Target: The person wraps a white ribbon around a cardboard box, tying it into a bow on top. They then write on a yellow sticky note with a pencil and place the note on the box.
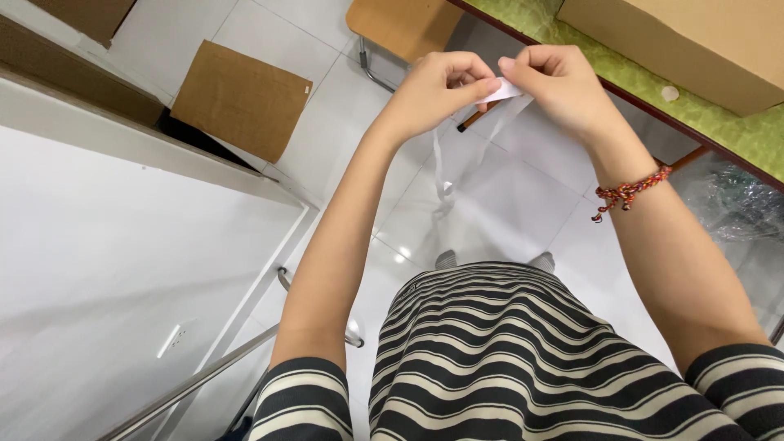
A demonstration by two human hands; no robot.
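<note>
Small white strip (500, 90), paper or tape by the look of it, held in the air above the tiled floor (506, 196), well in front of the striped shirt (490, 351). Left hand (437, 86): grip narrow, thumb and fingers pinched on the strip's left end. Right hand (555, 82): grip likewise pinched shut on its right end. A thin clear or white length hangs down from the strip; material cannot be told. Braided red bracelet (629, 192) on the right wrist. Right of the hands: desk with green cover (735, 135), cardboard box (678, 41) on it. Flat cardboard sheet (241, 98) lies on the floor, left.
</note>
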